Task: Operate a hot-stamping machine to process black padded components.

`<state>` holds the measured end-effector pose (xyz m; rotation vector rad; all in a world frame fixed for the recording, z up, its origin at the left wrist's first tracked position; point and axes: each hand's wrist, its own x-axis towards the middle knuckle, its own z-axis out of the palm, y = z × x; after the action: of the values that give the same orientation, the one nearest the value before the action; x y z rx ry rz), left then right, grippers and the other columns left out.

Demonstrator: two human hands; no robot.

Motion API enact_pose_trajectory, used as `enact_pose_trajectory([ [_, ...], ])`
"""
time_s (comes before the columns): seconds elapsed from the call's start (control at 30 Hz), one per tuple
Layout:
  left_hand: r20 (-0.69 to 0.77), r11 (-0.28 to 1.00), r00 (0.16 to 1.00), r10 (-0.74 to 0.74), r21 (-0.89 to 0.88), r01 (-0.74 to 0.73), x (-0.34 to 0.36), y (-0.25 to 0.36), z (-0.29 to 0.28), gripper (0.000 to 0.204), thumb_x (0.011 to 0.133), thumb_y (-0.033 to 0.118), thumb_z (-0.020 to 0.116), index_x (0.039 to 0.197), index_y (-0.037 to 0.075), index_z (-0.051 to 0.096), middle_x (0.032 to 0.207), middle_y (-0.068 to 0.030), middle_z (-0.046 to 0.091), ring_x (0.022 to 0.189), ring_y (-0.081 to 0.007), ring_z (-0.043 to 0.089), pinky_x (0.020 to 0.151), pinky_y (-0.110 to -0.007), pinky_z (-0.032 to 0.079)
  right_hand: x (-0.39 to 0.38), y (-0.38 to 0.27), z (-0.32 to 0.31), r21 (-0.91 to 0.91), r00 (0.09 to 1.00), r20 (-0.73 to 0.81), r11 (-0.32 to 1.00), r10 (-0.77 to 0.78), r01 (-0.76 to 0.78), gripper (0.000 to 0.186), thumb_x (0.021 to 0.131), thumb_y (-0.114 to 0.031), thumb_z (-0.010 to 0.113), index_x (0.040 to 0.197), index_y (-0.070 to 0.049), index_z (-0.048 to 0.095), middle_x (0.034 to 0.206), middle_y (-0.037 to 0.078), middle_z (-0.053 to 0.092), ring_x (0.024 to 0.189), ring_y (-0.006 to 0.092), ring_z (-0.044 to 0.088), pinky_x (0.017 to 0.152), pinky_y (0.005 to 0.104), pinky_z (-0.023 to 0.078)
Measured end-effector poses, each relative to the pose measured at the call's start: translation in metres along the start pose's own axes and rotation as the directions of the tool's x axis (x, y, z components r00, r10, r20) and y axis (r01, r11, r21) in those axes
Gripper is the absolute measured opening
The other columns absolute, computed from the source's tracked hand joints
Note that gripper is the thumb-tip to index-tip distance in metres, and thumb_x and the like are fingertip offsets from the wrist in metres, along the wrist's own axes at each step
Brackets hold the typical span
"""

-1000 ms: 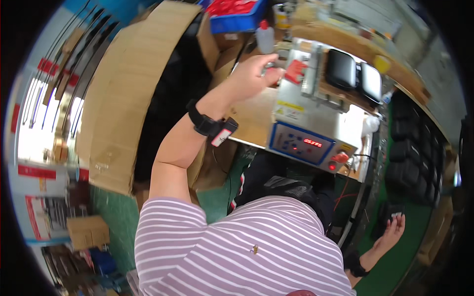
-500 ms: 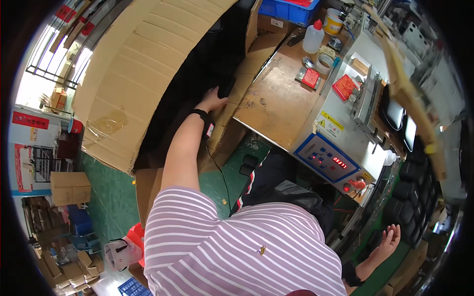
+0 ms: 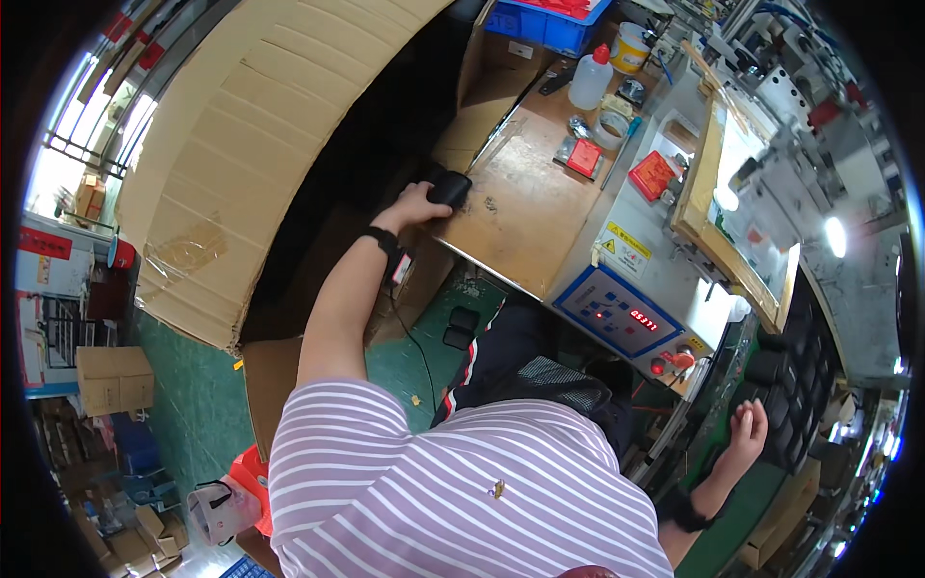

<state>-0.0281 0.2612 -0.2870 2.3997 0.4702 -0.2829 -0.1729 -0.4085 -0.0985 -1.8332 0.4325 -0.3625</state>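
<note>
A small black case (image 3: 449, 190) is gripped in my left hand (image 3: 414, 206) at the left edge of the wooden worktop (image 3: 525, 222), beside the open cardboard box (image 3: 202, 144) with its dark interior. My right hand (image 3: 745, 433) is at the right, fingers loosely bent with nothing visible in them, near rows of black cases (image 3: 780, 380). A steel machine (image 3: 631, 250) has a lit blue control panel (image 3: 607, 313), red pads (image 3: 655, 175) and a wooden frame (image 3: 699, 207) over its top.
A blue bin (image 3: 540, 29) of red pieces, a bottle (image 3: 590, 79), a yellow tub (image 3: 629, 48) and a tape roll (image 3: 610, 130) stand at the back. A red stool (image 3: 249, 482), cartons (image 3: 114, 380) and a cable (image 3: 424, 361) are low in view.
My left hand has left the machine's side, reached into the box, then come to the worktop edge with a black case. The wooden frame has lowered over the machine's top.
</note>
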Motion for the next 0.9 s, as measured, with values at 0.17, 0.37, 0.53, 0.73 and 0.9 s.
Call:
enact_pose_trajectory([
  [0.17,-0.051,0.892,0.909,0.413,0.225,-0.393,-0.071,0.032,0.001,0.071,0.054,0.027,0.072,0.116,0.002,0.050,0.111,-0.0199,0.048,0.107,-0.0373,0.045,0.094,-0.038,0.038,0.068,-0.001,0.036,0.062,0.979,0.167,0.992,-0.116,0.107,0.033,0.090,-0.012,0.053,0.122,-0.002,0.050,0.102,0.004,0.058,0.089,0.0089,0.055,0.077,0.0228,0.044],
  [0.37,0.027,0.768,0.805,0.592,0.283,-0.574,-0.099,0.065,0.025,0.066,0.052,0.016,0.069,0.114,0.005,0.050,0.109,-0.0170,0.048,0.106,-0.0353,0.045,0.092,-0.040,0.039,0.138,-0.032,0.077,0.163,0.969,0.220,0.984,-0.113,0.078,0.044,0.089,-0.029,0.054,0.127,-0.009,0.045,0.114,0.002,0.051,0.100,0.0132,0.050,0.084,0.0294,0.039],
  [0.53,0.116,0.653,0.734,0.669,0.380,-0.655,-0.099,0.078,0.041,0.069,0.053,0.011,0.070,0.119,0.007,0.049,0.112,-0.0158,0.048,0.108,-0.0340,0.046,0.092,-0.039,0.039,0.180,-0.044,0.103,-0.730,0.840,0.472,0.415,-0.268,0.543,0.041,0.085,-0.025,0.058,0.120,-0.007,0.049,0.103,0.004,0.058,0.092,0.0158,0.056,0.078,0.0287,0.043],
  [0.73,0.195,0.718,0.820,0.538,0.405,-0.567,-0.100,0.113,0.042,0.059,0.064,0.022,0.072,0.116,0.005,0.051,0.111,-0.0167,0.049,0.105,-0.0351,0.047,0.091,-0.039,0.040,0.182,-0.076,0.128,-0.327,0.876,0.119,0.815,-0.467,0.479,0.032,0.078,-0.014,0.065,0.107,-0.003,0.056,0.091,0.007,0.062,0.079,0.0161,0.057,0.072,0.0296,0.044],
  [0.9,0.004,0.726,0.786,0.618,0.381,-0.573,-0.061,0.119,0.054,0.054,0.071,0.017,0.068,0.120,0.004,0.050,0.114,-0.0195,0.050,0.106,-0.0356,0.048,0.092,-0.041,0.040,0.110,-0.118,0.100,0.223,0.934,0.112,0.925,-0.338,0.308,0.047,0.074,-0.008,0.069,0.118,-0.003,0.051,0.104,0.006,0.055,0.090,0.0150,0.051,0.078,0.0272,0.041],
])
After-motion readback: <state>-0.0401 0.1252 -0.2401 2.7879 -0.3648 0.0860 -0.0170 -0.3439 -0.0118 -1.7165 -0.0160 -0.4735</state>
